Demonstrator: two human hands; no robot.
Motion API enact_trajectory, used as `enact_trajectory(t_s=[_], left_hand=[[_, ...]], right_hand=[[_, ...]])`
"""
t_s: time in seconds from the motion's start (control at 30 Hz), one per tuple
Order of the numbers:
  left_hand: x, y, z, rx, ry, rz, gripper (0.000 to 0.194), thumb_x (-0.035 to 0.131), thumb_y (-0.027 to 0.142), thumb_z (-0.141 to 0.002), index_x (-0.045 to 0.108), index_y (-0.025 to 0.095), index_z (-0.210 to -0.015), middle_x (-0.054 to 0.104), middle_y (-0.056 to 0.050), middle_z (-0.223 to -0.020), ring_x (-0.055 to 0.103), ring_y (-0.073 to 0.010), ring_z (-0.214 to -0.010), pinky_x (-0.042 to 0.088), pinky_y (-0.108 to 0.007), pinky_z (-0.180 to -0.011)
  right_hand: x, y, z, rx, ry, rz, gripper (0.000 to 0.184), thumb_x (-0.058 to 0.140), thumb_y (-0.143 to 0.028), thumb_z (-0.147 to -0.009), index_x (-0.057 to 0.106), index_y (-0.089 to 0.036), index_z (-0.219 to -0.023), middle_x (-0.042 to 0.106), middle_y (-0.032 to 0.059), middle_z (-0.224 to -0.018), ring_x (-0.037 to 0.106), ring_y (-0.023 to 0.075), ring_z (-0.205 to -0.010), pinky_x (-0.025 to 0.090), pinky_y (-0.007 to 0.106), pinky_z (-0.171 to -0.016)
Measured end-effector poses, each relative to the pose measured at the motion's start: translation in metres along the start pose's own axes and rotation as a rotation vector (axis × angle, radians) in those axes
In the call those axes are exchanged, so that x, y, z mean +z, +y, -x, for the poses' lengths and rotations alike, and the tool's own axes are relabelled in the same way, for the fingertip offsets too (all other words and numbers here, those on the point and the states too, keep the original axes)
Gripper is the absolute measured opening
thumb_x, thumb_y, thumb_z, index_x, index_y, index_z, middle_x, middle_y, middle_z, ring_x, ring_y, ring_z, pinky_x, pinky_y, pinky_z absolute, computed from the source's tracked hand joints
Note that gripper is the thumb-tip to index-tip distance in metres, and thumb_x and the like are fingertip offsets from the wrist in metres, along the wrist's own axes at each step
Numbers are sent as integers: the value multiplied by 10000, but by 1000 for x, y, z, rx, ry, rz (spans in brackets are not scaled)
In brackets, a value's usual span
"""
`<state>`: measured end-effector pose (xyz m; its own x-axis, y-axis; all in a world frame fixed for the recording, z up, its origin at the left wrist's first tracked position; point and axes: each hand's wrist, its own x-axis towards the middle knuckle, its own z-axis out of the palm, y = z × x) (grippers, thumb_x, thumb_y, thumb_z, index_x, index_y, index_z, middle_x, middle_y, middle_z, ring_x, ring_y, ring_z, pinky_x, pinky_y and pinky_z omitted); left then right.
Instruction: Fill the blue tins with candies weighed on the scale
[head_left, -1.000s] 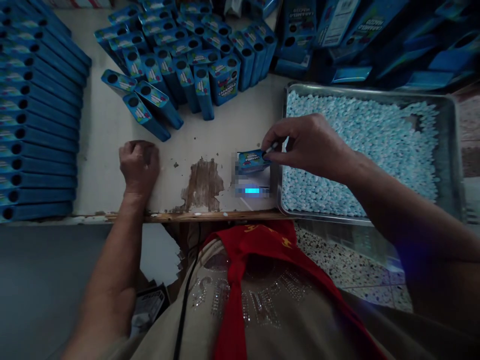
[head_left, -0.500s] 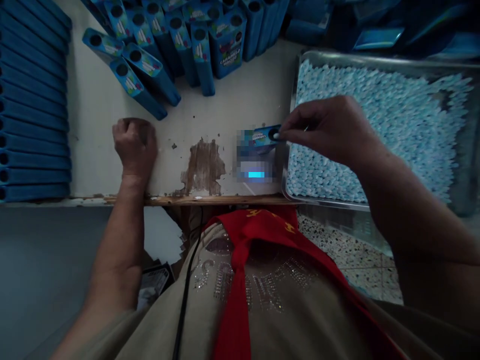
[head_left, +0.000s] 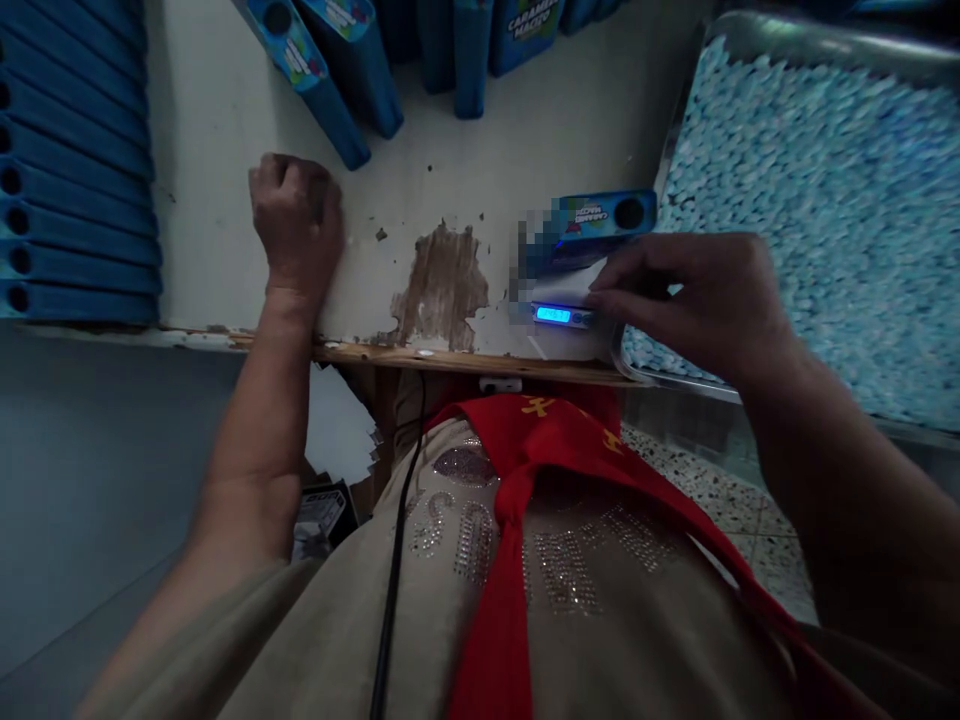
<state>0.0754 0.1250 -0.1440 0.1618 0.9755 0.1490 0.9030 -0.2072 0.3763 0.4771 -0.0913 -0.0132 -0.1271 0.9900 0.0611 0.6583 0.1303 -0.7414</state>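
My left hand [head_left: 295,225] rests on the worn tabletop as a loose fist, and nothing shows in it. My right hand [head_left: 694,295] is at the right end of a small digital scale [head_left: 581,318], thumb and fingers pinched together. Whatever may be between those fingertips is too small to make out. On the scale, whose display glows blue, lies a blue candy box [head_left: 592,215] with a dark round hole at its right end. Part of the box and scale is blurred out. Right of them stands a metal tray [head_left: 679,130] full of pale blue, pellet-like candies [head_left: 795,170].
A stack of blue boxes [head_left: 82,200] lines the table's left side. More blue boxes [head_left: 330,90] stand along the back, some leaning. Near the wooden front edge [head_left: 450,360] is a patch of bare wood [head_left: 442,285]. A black cable [head_left: 397,550] hangs over my shirt.
The view has shifted, so the table appears higher and further right. My right hand has left the box's hole and come nearer to me, beside the scale. My left hand keeps its fist.
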Motion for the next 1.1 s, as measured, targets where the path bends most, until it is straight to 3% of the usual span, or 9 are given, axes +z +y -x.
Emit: enact_trajectory(t_s=[0.1, 0.27, 0.47, 0.67, 0.77, 0.93, 1.03, 1.1], left_hand=[[-2, 6, -1, -10, -21, -26, 252, 787, -15, -1148, 767, 39, -1394, 670, -200, -1517, 538, -380, -1459, 373, -547, -1342], [3, 8, -11, -80, -51, -14, 312, 837, -2, -1156, 718, 83, -1432, 626, -139, -1576, 478, -302, -1495, 318, -514, -1388], [10, 9, -20, -38, -64, -84, 251, 777, 111, -1252, 684, 95, -1485, 584, -147, -1631, 426, -302, -1516, 302, -494, -1360], [23, 4, -39, -107, -65, -172, 226, 798, 260, -1290, 657, 168, -1441, 565, -50, -1538, 332, -204, -1395, 284, -372, -1277], [28, 5, -45, -107, -25, -134, 224, 852, 184, -1230, 680, 183, -1373, 585, -27, -1425, 307, -191, -1285, 281, -316, -1168], [23, 8, -50, -88, 25, 46, 296, 848, -58, -1043, 717, 184, -1153, 555, 0, -1157, 314, -187, -1090, 285, -285, -1054], [6, 7, -30, -28, 18, 87, 309, 881, -9, -1004, 732, 189, -1189, 616, 13, -1157, 392, -176, -1096, 325, -285, -1082], [-11, 8, 9, 88, 72, 105, 306, 918, 98, -1033, 752, 199, -1269, 694, -18, -1292, 478, -181, -1231, 342, -318, -1183]], right_hand=[[12, 5, 9, 60, -30, -29, 96, 863, -354, -954, 897, -270, -921, 811, -3, -794, 651, 172, -660, 490, 323, -616], [18, -2, 17, 134, -78, -5, 103, 874, -350, -958, 869, -253, -925, 795, 23, -801, 638, 189, -707, 466, 347, -657], [22, -16, 36, 141, -148, 20, 164, 853, -408, -956, 872, -245, -955, 776, 27, -792, 611, 194, -709, 444, 355, -660], [31, -13, 67, 138, -179, -2, 242, 833, -502, -971, 867, -265, -934, 768, 23, -798, 627, 211, -733, 448, 362, -673], [31, -13, 81, 133, -145, 3, 276, 850, -558, -974, 869, -282, -967, 772, 13, -810, 634, 220, -728, 450, 367, -676], [31, -19, 96, 119, -212, 48, 194, 822, -423, -986, 861, -234, -963, 807, 27, -819, 678, 201, -745, 479, 364, -723], [41, -11, 106, 77, -355, 92, 161, 793, -369, -996, 875, -246, -932, 823, 19, -797, 686, 194, -715, 457, 356, -721], [55, 0, 114, 39, -373, 134, 130, 792, -323, -982, 873, -268, -896, 838, 20, -806, 685, 195, -706, 431, 352, -712]])
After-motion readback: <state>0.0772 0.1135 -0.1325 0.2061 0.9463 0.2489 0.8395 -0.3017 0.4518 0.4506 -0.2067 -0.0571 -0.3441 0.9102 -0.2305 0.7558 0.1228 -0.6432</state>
